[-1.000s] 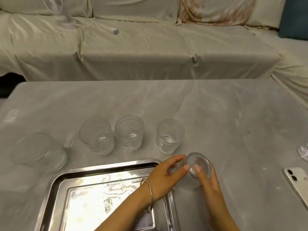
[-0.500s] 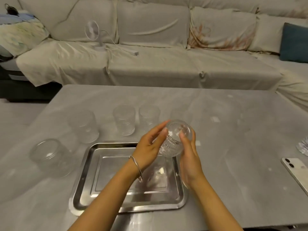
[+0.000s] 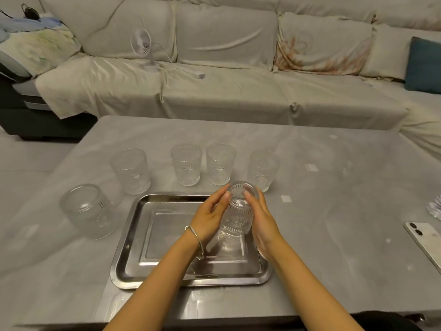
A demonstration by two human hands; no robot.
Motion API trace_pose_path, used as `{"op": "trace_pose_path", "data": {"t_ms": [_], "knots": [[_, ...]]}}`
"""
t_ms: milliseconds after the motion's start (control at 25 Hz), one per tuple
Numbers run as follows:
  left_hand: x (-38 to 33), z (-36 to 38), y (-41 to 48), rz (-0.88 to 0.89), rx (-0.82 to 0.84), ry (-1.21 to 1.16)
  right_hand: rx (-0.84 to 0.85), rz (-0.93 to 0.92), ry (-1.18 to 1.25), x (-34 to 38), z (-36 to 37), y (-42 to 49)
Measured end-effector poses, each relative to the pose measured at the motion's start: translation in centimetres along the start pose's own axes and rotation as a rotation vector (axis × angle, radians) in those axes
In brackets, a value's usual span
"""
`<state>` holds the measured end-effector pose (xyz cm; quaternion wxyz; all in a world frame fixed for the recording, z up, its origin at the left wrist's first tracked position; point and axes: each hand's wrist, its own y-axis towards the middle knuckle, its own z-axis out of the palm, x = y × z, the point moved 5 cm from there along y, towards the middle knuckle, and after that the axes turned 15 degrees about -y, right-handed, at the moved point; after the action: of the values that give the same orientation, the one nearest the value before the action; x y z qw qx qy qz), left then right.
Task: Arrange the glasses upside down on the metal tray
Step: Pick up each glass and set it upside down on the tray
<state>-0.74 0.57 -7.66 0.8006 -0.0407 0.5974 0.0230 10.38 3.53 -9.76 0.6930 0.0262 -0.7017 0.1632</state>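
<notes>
A ribbed clear glass [image 3: 239, 211] stands upside down at the far right part of the metal tray [image 3: 133, 237], its mouth at the tray floor. My left hand [image 3: 210, 217] and my right hand [image 3: 262, 218] clasp it from both sides. Behind the tray three upright glasses stand in a row: one [image 3: 186, 167], a second [image 3: 220, 167] and a third [image 3: 262, 169]. Another glass [image 3: 130, 170] is farther left, and one more [image 3: 87, 210] stands left of the tray.
A white phone [image 3: 426, 242] lies near the table's right edge, with a crinkled clear item [image 3: 435, 209] behind it. Beyond the grey table runs a covered sofa with a small white fan [image 3: 143, 47] and a teal cushion [image 3: 423, 65].
Both hands carried the glass from the table right of the tray, turned it over in the air, and lowered it onto the tray. The view also pulled back and tilted up.
</notes>
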Motion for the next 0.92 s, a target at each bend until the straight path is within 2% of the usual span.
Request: {"op": "trace_pose_path", "data": {"t_ms": [200,440,560,680,800,880,920], "knots": [[1.6,-0.7,0.2,-0.073,-0.01,0.019,0.025,0.026,-0.002,-0.8,0.1,0.2],[1.5,-0.8,0.7,-0.078,-0.008,-0.02,0.022,0.049,-0.012,-0.8,0.0,0.3],[0.5,-1.3,0.9,-0.044,-0.005,0.057,0.053,0.016,-0.135,0.6,-0.6,-0.2],[-2.5,-2.5,2.6,0.048,-0.027,0.18,-0.084,-0.129,-0.355,4.3,-3.6,0.9],[-6.3,-3.4,5.2,0.276,-0.092,0.35,-0.233,-0.27,-0.602,8.1,-6.8,3.6],[-7.9,-3.7,7.3,0.415,-0.156,0.587,-0.23,-0.234,-0.774,8.7,-7.7,5.9],[-8.1,-3.9,8.4,0.426,-0.182,0.711,-0.197,-0.181,-0.815,8.5,-7.8,7.0]]}}
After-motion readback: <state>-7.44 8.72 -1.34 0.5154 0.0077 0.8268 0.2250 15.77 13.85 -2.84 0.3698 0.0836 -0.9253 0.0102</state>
